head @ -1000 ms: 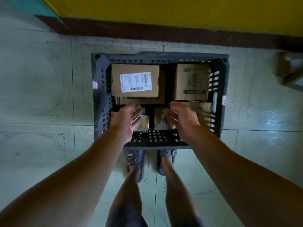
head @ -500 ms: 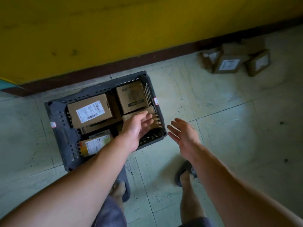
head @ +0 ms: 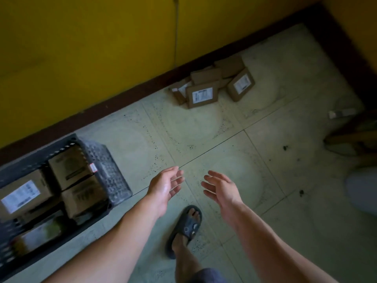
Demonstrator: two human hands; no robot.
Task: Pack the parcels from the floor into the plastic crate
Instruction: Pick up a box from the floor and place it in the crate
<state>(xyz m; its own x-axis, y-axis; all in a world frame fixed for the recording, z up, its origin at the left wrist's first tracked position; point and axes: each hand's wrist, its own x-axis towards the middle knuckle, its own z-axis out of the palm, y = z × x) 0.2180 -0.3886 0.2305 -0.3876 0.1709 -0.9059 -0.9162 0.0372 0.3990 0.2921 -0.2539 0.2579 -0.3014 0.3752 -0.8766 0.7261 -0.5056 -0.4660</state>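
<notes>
The dark plastic crate (head: 106, 172) sits on the floor at the lower left, holding several cardboard parcels with white labels. A heap of brown parcels (head: 202, 94) lies on the tiles against the wall's dark skirting, far ahead of my hands. My left hand (head: 165, 185) and my right hand (head: 221, 188) hover side by side over bare floor, palms facing each other, fingers spread, both holding nothing. The crate is to the left of my left forearm.
A yellow wall with a dark skirting (head: 122, 101) runs across the back and turns at the right corner. My sandalled foot (head: 186, 227) stands below my hands. Wooden pieces (head: 353, 135) and a pale rounded object (head: 363, 190) sit at the right edge.
My view has swung right, so the crate slid to the lower left. Both hands left the crate and now hang open over the floor, nearer the parcel heap.
</notes>
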